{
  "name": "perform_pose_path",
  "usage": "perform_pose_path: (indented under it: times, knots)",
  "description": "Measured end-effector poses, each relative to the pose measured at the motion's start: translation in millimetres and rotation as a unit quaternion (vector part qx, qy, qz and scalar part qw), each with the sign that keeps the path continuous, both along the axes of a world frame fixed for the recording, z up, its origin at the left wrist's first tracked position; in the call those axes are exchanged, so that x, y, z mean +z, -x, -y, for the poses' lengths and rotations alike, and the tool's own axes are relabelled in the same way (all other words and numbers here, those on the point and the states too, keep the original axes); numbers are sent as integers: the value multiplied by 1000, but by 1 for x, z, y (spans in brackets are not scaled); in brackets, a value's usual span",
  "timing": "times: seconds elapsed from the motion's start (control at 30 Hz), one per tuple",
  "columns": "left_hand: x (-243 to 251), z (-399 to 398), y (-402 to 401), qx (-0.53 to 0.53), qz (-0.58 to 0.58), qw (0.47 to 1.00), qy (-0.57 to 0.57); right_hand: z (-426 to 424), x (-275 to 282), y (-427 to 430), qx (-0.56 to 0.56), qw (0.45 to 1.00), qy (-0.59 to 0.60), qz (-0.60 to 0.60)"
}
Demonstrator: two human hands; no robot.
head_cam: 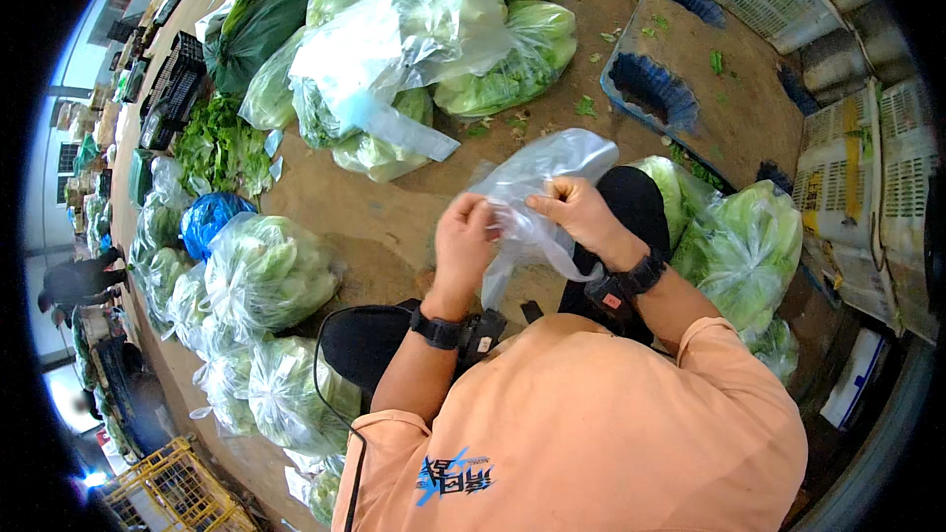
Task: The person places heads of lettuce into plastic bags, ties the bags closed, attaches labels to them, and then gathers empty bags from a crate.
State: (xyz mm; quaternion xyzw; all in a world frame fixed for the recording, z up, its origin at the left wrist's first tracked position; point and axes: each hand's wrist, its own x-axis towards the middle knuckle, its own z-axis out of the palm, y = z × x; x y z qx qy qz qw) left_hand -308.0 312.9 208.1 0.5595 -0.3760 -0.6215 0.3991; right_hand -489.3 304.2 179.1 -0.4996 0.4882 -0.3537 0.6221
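Between my hands is a clear plastic bag (565, 155), crumpled and with nothing visible inside. My left hand (465, 233) pinches its edge on the left, slightly blurred. The thumb and fingers of my right hand (580, 210) grip the bag on the other side, above my knee. A loose strip of the plastic hangs down between my forearms. Ahead of the hands lies a heap of bagged leafy greens (510, 63), with loose clear plastic bags (414, 22) spread over its top.
Knotted bags of pale green vegetables (270, 273) line my left side, near a blue bag (214, 222) and loose leafy greens (222, 144). More bagged vegetables (750, 251) sit by my right knee. White plastic crates (842, 162) stand beyond a blue-edged board (709, 81). A person (81, 282) is far left.
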Motion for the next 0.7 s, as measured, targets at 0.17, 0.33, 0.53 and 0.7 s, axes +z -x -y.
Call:
perform_pose_path:
  times: [0.17, 0.33, 0.53, 0.7]
  knots:
    - [52, -9, -20, 101, -305, 945, -54, 20, -59, 136, -199, 815, 225, -496]
    - [64, -28, -72, 38, -219, 974, -42, 21, -62, 316, -344, 699, 149, -609]
    - [24, 17, -110, -26, 481, 872, 91, -18, -80, 330, -236, 719, 380, -532]
    - [-8, 65, -176, 76, -60, 995, 20, -19, -84, 286, -351, 821, 4, -451]
